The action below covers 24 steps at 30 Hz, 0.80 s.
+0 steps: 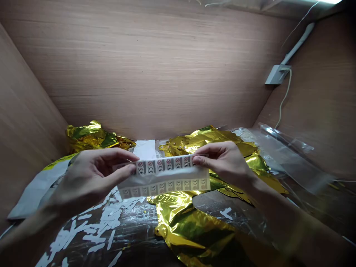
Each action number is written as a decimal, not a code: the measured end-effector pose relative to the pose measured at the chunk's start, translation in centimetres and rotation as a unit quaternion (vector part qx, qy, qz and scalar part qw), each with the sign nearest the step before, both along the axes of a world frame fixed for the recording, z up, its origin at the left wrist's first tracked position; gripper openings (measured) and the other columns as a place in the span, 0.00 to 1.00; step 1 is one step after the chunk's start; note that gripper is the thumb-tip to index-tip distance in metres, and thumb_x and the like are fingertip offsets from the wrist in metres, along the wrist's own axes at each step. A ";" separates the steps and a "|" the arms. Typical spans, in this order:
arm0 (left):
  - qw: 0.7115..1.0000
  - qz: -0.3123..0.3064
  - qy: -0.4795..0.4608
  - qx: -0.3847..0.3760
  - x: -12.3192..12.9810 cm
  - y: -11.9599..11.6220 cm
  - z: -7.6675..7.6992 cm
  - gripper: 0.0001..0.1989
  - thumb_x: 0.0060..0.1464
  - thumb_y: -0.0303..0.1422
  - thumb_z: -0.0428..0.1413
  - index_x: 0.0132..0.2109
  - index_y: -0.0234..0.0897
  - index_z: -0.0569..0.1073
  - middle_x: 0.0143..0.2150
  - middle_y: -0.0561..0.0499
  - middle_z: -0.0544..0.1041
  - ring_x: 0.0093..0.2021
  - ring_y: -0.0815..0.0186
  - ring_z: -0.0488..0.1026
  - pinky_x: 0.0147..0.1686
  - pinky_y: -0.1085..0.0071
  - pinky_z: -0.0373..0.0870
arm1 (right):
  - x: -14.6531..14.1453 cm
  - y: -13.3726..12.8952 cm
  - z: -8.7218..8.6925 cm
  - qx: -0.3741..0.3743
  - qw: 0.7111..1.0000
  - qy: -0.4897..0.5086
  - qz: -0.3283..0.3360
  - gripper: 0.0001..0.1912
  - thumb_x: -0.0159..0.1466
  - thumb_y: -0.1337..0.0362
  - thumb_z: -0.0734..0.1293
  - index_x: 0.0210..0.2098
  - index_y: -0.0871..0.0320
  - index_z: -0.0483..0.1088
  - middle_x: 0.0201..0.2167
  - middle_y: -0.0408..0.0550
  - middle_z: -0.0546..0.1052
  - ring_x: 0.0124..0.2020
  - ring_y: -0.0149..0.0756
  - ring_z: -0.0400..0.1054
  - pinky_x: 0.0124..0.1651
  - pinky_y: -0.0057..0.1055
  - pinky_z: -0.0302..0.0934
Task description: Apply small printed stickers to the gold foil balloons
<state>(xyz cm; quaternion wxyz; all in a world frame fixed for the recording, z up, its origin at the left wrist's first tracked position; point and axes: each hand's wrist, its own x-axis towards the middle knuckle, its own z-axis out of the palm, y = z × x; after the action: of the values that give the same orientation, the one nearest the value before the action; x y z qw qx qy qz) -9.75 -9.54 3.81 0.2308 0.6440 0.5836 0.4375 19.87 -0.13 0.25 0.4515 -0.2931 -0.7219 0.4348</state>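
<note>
Stretched between both hands is a sticker sheet (167,179), printed with two rows of small labels bearing CE marks and red prohibition signs. The thumb and finger of my left hand (96,176) pinch its left end. At the upper right corner, my right hand (225,159) grips it the same way. Below the sheet lies a shiny gold foil balloon (194,230), flat and uninflated. More gold foil balloons (211,137) are piled behind my right hand, and a crumpled gold foil piece (91,135) rests behind my left.
White paper scraps (102,218) litter the dark table at the left. A white and yellow packet (41,185) lies beside my left forearm. Clear plastic bags (297,159) are at the right. Wooden panels (167,70) enclose the place; a socket box (278,75) with a cable hangs on the right.
</note>
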 end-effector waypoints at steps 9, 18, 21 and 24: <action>0.947 -0.215 0.233 -0.048 2.9 0.3 -3.0 0.17 0.65 0.44 0.56 0.39 0.39 0.84 0.25 0.55 0.77 0.23 0.72 0.67 0.25 0.76 0.62 | -4.7 -3.6 -3.0 -0.044 0.991 -0.072 0.100 0.06 0.58 0.64 0.77 0.36 0.57 0.84 0.32 0.48 0.85 0.32 0.36 0.78 0.35 0.30 0.71; 0.966 -0.194 0.148 -0.086 3.3 0.1 -4.4 0.15 0.65 0.41 0.56 0.40 0.38 0.84 0.27 0.54 0.77 0.27 0.71 0.67 0.27 0.76 0.61 | -3.7 -3.5 -2.7 0.088 0.984 -0.142 0.061 0.03 0.62 0.68 0.74 0.35 0.57 0.83 0.30 0.43 0.84 0.31 0.31 0.77 0.36 0.27 0.69; 0.975 -0.181 0.093 -0.090 3.8 0.1 -5.1 0.15 0.64 0.42 0.57 0.40 0.37 0.84 0.30 0.52 0.80 0.29 0.68 0.71 0.29 0.76 0.63 | -3.9 -3.7 -3.1 0.112 0.978 -0.162 0.064 0.03 0.63 0.68 0.73 0.35 0.58 0.81 0.30 0.41 0.83 0.31 0.29 0.76 0.35 0.25 0.67; 0.974 -0.183 0.092 -0.094 4.0 0.1 -5.8 0.16 0.65 0.41 0.56 0.38 0.37 0.84 0.29 0.53 0.79 0.29 0.69 0.70 0.29 0.76 0.62 | -4.1 -3.6 -3.4 0.136 0.971 -0.183 0.065 0.05 0.65 0.68 0.71 0.34 0.58 0.80 0.29 0.40 0.82 0.29 0.26 0.73 0.34 0.23 0.64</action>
<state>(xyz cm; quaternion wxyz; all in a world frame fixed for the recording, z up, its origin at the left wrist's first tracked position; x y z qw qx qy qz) -5.76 -9.40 -1.96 0.3117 0.7527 0.5135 0.2696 15.79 -3.72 -3.13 0.3182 -0.2562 -0.8623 0.2994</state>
